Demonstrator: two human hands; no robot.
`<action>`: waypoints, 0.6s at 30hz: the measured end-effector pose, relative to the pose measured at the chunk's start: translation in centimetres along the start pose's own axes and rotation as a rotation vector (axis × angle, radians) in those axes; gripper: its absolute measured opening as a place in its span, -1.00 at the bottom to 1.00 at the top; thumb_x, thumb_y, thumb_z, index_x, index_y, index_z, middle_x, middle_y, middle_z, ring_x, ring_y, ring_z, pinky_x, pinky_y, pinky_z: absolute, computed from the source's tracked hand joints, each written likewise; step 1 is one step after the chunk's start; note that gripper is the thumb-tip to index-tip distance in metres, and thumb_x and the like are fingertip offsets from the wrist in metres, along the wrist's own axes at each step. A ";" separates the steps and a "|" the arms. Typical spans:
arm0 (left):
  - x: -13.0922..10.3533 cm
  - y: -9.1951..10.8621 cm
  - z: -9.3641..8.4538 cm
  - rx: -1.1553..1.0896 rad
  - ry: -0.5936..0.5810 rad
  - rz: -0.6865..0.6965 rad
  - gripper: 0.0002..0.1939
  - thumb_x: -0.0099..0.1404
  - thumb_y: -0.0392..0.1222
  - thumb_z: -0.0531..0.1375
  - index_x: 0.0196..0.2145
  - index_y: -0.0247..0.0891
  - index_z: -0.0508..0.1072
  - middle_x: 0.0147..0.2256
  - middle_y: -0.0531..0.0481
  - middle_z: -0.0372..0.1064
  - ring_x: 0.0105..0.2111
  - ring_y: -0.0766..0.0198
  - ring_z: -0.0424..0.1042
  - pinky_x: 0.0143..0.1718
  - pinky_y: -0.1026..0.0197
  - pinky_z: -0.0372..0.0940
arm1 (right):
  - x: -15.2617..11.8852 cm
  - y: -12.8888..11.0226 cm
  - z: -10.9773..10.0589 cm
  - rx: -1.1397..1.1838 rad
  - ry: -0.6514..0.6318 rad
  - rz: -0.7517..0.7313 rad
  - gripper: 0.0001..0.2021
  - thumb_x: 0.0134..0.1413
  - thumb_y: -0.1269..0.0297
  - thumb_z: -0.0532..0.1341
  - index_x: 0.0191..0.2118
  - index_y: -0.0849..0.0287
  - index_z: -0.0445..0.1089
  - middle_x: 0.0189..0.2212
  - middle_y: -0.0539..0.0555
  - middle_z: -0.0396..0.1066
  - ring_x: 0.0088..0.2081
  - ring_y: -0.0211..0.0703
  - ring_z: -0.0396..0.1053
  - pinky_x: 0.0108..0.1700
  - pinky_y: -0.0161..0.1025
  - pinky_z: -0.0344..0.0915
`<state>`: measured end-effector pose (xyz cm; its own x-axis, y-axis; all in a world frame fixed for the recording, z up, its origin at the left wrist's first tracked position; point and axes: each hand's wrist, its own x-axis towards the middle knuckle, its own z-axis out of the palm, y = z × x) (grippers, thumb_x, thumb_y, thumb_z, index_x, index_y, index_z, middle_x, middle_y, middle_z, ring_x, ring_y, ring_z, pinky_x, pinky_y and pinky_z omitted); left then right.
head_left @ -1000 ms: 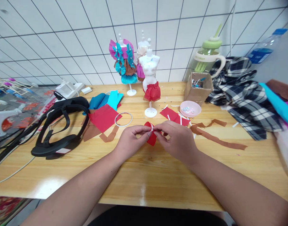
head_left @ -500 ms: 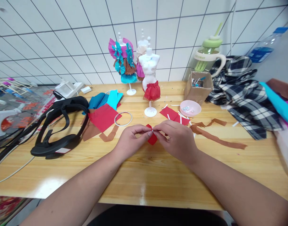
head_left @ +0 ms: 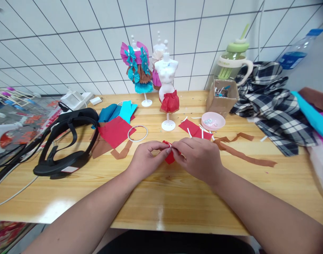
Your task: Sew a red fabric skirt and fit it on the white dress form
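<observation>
My left hand (head_left: pixel 148 157) and my right hand (head_left: pixel 197 157) meet over the wooden table, each pinching a small red paper piece (head_left: pixel 170 158) between thumb and fingers. Something thin and white shows where the fingertips meet; its shape is too small to tell. Just beyond my hands stands a white dress form (head_left: pixel 166 76) with a red paper skirt (head_left: pixel 170 101). A red sheet (head_left: pixel 194 129) with white strips lies behind my right hand, near a pink bowl (head_left: pixel 213 121) of small beads. A white ring (head_left: pixel 137 133) rests behind my left hand.
Two dressed forms, one in blue and purple (head_left: pixel 136 67), stand at the back. Red (head_left: pixel 115 131) and blue sheets and a black headset (head_left: pixel 66 144) lie left. Brown strips (head_left: pixel 246 156), a cardboard box (head_left: pixel 222 100), a green-lidded jug (head_left: pixel 231 63) and checked cloth (head_left: pixel 275 102) are right.
The red piece has shifted between my fingertips, its upper part now more folded and its lower part hanging a little differently. Both hands stay almost in place; the view has moved slightly.
</observation>
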<state>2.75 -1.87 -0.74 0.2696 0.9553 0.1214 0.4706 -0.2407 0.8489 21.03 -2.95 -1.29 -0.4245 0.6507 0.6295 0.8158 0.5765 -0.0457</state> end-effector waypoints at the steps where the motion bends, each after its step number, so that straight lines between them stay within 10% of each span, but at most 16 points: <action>1: 0.0 0.0 0.0 0.002 0.002 0.000 -0.84 0.20 -0.13 0.24 -0.36 -0.23 0.60 -0.35 0.00 0.58 -0.33 0.24 0.51 -0.22 0.26 0.38 | 0.0 0.0 0.0 -0.008 0.002 -0.005 -0.78 0.20 0.27 0.12 -0.38 0.14 0.47 -0.50 -0.03 0.48 -0.47 -0.25 0.33 -0.44 -0.21 -0.04; 18: 0.0 0.5 -0.2 0.053 0.027 -0.007 -0.88 0.15 -0.24 0.21 -0.46 -0.25 0.56 -0.46 0.04 0.53 -0.45 0.30 0.44 -0.39 0.32 0.30 | -0.2 -0.2 0.1 0.213 -0.070 0.109 -0.83 0.19 0.28 0.15 -0.28 0.11 0.51 -0.40 -0.03 0.53 -0.40 -0.27 0.44 -0.43 -0.28 0.07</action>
<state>2.81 -1.91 -0.18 0.2437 0.9611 0.1303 0.5167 -0.2424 0.8211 20.91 -3.19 -1.49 -0.3710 0.7428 0.5573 0.7599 0.5878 -0.2776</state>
